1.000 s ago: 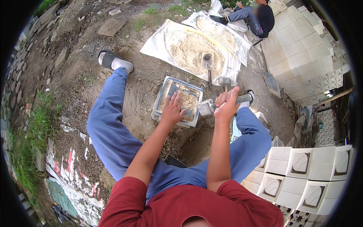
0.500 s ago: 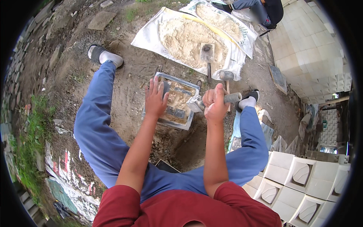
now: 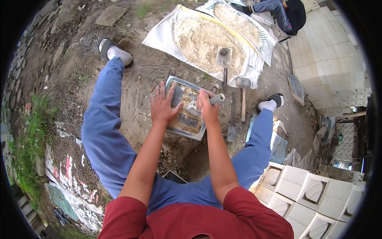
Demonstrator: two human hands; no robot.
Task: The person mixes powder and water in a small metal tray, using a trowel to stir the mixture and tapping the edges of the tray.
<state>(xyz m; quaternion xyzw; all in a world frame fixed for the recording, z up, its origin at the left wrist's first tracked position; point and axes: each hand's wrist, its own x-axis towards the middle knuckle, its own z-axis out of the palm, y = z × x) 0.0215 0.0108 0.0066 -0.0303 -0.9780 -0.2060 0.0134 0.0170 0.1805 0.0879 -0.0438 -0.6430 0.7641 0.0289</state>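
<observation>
My left hand (image 3: 162, 107), fingers spread, rests on the left side of a rectangular metal mould (image 3: 185, 134) on the ground between my legs. Pale, sandy mix (image 3: 190, 130) lies inside the mould around dark rectangular plates (image 3: 188, 120). My right hand (image 3: 207, 106) is closed around a short pipe-handled metal tool (image 3: 217, 99). The tool's flat metal end points down into the mould's right half, and my fingers partly hide it. Just right of the mould lie a narrow flat-bladed tool (image 3: 231, 133) and a mallet (image 3: 243, 83) with a wooden handle.
Beyond the mould, white sacks (image 3: 159, 36) are spread out under heaps of sandy mix (image 3: 199, 34), with a shovel (image 3: 224, 57) on the nearer heap. Pale moulded blocks (image 3: 292, 181) are stacked at lower right, more (image 3: 322, 51) at upper right. Another person (image 3: 292, 18) sits at the far right.
My right hand has brought the pipe-handled tool left and down into the mould, uncovering the narrow flat-bladed tool and the mallet's handle. My left hand stays on the mould's left side.
</observation>
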